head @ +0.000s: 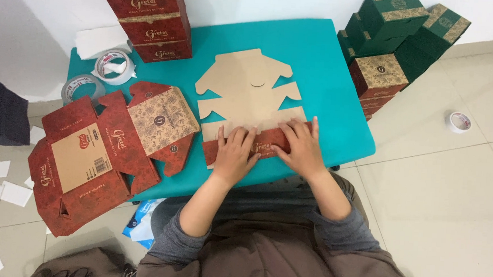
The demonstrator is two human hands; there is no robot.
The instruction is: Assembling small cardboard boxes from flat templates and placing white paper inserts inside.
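While both palms were pressing down flat, the left hand (235,154) and right hand (300,147) sat side by side on the folded red flap (266,143) of the unfolded box blank (248,93), fingers spread and not pinching anything, with the flap's long axis running left-right under them and the brown panels stretching away beyond the fingertips on the teal table (331,64). Off past the left hand lay a stack of flat red blanks (94,158), with assembled red boxes (148,15) and tape rolls (114,66) further out, and closed green boxes (401,28) well past the right hand, so contents were hidden.
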